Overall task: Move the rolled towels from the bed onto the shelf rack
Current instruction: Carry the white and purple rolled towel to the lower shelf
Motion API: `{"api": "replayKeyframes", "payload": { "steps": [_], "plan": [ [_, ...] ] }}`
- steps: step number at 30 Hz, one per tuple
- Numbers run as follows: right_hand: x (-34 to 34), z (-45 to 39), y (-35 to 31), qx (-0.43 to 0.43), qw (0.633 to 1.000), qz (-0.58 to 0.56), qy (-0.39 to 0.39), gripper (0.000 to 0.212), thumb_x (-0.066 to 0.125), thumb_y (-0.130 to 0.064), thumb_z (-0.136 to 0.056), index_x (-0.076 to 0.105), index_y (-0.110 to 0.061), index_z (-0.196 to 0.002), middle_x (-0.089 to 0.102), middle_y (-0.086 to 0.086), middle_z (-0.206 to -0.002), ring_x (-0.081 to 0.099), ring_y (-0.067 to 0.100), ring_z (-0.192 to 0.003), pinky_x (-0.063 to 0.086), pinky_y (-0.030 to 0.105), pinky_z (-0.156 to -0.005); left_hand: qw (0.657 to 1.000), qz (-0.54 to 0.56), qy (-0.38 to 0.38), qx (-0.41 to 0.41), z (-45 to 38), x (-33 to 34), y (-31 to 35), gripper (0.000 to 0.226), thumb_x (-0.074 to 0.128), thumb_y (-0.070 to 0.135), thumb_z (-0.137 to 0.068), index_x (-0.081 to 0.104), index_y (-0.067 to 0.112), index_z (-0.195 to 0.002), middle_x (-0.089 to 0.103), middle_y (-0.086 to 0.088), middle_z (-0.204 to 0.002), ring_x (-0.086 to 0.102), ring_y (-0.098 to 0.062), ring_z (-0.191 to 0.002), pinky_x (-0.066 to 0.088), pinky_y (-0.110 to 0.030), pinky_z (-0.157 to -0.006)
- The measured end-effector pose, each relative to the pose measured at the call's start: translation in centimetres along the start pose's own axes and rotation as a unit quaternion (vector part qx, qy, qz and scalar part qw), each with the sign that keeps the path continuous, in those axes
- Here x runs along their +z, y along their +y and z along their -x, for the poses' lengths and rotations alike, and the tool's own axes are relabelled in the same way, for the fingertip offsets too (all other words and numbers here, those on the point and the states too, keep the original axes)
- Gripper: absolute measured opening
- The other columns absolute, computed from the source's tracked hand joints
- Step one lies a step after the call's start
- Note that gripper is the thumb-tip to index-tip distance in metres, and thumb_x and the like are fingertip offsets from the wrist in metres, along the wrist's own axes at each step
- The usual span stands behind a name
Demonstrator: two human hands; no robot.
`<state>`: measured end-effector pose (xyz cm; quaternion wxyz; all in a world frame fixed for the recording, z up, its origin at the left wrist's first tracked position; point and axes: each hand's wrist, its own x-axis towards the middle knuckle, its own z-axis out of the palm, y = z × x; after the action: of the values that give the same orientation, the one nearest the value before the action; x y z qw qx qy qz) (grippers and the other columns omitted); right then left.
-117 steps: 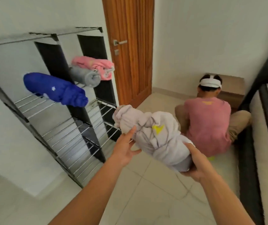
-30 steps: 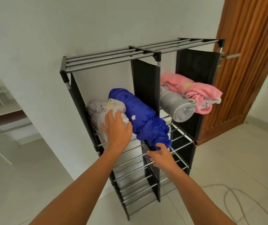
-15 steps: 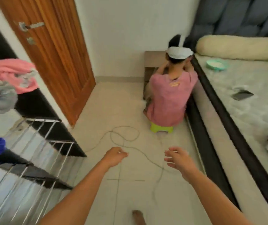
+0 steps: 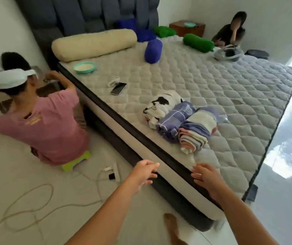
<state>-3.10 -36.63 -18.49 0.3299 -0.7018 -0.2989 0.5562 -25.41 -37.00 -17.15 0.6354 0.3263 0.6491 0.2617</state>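
Observation:
Three rolled towels lie side by side near the bed's near edge: a white one with black patches, a purple checked one and a striped purple, white and pink one. Further back lie a blue roll and green rolls. My left hand hovers empty over the floor just short of the bed edge, fingers loosely apart. My right hand is over the mattress edge, fingers spread, holding nothing, below the striped towel. The shelf rack is out of view.
A person in a pink shirt sits on a green stool at the bed's left side. A power strip and cord lie on the floor. A phone, teal bowl and cream bolster are on the bed. Another person sits beyond it.
The white towel was set on the rack beside the blue one and released. My view has swung from the rack round to the bed, and both empty hands now reach toward it.

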Motion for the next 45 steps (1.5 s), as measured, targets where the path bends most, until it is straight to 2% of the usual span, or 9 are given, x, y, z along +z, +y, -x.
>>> {"api": "replayKeyframes", "payload": {
  "steps": [6,12,18,24,30,33,36,40,45],
  "plan": [
    [-6.3,-12.7,-3.9,0.009,0.999,-0.011,0.043,0.031,0.058,-0.017,-0.091,0.055,-0.007,-0.119,0.063,0.015,-0.110,0.062,0.026,-0.097,0.051,0.038,-0.079,0.994,0.031,-0.032,-0.095,-11.1,8.9,4.1,0.019,0.060,0.032,-0.092,0.055,0.016,-0.098,0.057,-0.004,-0.098,0.059,-0.016,-0.080,0.048,-0.032,-0.071],
    [-10.5,-24.7,-10.5,-0.017,0.995,0.083,0.047,0.024,0.061,-0.018,-0.088,0.057,-0.007,-0.109,0.061,0.009,-0.089,0.057,0.024,-0.088,0.049,0.043,-0.082,0.976,0.111,-0.019,-0.187,-19.7,14.0,8.8,0.044,0.064,0.035,-0.089,0.050,0.015,-0.126,0.056,-0.006,-0.115,0.050,-0.025,-0.107,0.044,-0.052,-0.088],
    [-10.7,-33.1,-15.2,-0.042,0.977,0.203,0.048,0.055,0.067,-0.028,-0.083,0.046,-0.012,-0.131,0.055,0.016,-0.124,0.057,0.035,-0.111,0.049,0.048,-0.093,0.940,0.166,-0.014,-0.299,-22.9,16.5,12.9,0.069,0.069,0.046,-0.082,0.041,0.022,-0.141,0.047,-0.016,-0.137,0.045,-0.043,-0.128,0.039,-0.065,-0.097],
    [-10.1,-38.0,-18.0,-0.069,0.943,0.325,0.022,0.058,0.069,-0.031,-0.083,0.048,-0.003,-0.129,0.057,0.022,-0.125,0.057,0.035,-0.108,0.048,0.040,-0.086,0.919,0.177,0.019,-0.351,-24.8,16.6,14.7,0.071,0.070,0.049,-0.081,0.039,0.024,-0.139,0.044,-0.015,-0.141,0.044,-0.044,-0.129,0.038,-0.068,-0.100],
    [-9.9,-39.5,-17.7,-0.024,0.940,0.338,-0.031,0.075,0.067,-0.047,-0.082,0.041,-0.004,-0.137,0.054,0.021,-0.130,0.054,0.037,-0.117,0.046,0.043,-0.093,0.918,0.168,0.039,-0.357,-25.3,16.6,14.2,0.063,0.072,0.044,-0.080,0.044,0.022,-0.132,0.046,-0.015,-0.120,0.046,-0.042,-0.125,0.041,-0.065,-0.096],
    [-10.7,-40.3,-18.1,0.018,0.943,0.331,-0.036,0.069,0.070,-0.055,-0.072,0.062,-0.005,-0.118,0.066,0.014,-0.110,0.064,0.032,-0.101,0.051,0.044,-0.092,0.930,0.144,0.052,-0.335,-25.0,16.8,14.1,0.052,0.070,0.046,-0.082,0.049,0.023,-0.123,0.053,-0.010,-0.114,0.054,-0.032,-0.107,0.047,-0.051,-0.095],
    [-11.6,-39.3,-18.0,0.050,0.950,0.306,-0.043,0.056,0.075,-0.048,-0.066,0.067,-0.005,-0.101,0.069,0.012,-0.097,0.066,0.027,-0.080,0.056,0.040,-0.078,0.941,0.107,0.059,-0.314,-24.3,16.4,13.4,0.047,0.068,0.051,-0.081,0.051,0.024,-0.115,0.055,-0.007,-0.111,0.054,-0.027,-0.100,0.049,-0.040,-0.083],
    [-12.1,-36.6,-16.1,0.067,0.949,0.307,-0.003,0.062,0.072,-0.051,-0.066,0.065,-0.010,-0.112,0.063,0.014,-0.099,0.058,0.029,-0.087,0.049,0.040,-0.081,0.953,0.069,0.052,-0.290,-22.6,14.2,12.4,0.056,0.065,0.057,-0.081,0.056,0.021,-0.122,0.060,-0.006,-0.113,0.057,-0.024,-0.108,0.048,-0.036,-0.098],
    [-9.1,-29.8,-13.7,0.067,0.958,0.277,-0.002,0.061,0.076,-0.040,-0.073,0.060,0.001,-0.115,0.064,0.018,-0.105,0.061,0.035,-0.093,0.051,0.043,-0.085,0.966,0.048,0.075,-0.245,-18.4,9.0,11.1,0.046,0.065,0.047,-0.086,0.057,0.012,-0.114,0.056,-0.006,-0.104,0.053,-0.018,-0.076,0.042,-0.031,-0.069]
  ]
}}
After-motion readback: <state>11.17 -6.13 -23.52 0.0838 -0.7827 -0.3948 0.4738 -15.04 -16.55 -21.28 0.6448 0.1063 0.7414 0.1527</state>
